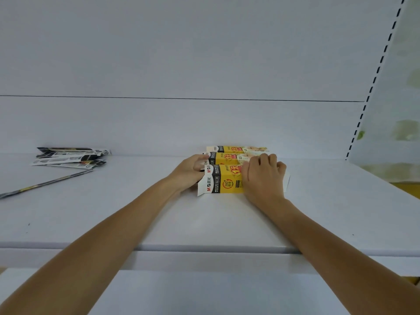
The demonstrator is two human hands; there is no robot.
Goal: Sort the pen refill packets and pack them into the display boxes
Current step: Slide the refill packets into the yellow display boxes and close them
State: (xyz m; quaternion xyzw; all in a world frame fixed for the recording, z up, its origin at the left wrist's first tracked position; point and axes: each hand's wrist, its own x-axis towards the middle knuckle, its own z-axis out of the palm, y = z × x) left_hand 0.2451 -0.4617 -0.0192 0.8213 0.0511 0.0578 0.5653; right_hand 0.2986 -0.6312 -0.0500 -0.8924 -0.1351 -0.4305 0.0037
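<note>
Left hand [192, 172] and right hand [263, 179] grip nearest display box [223, 183] (1 of 3), fingers curled round it; refill packets [70, 157] well apart.

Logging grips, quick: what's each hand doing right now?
Left hand: holds the left end of the nearest yellow cardboard display box.
Right hand: curled over that box's right end, gripping it.
</note>
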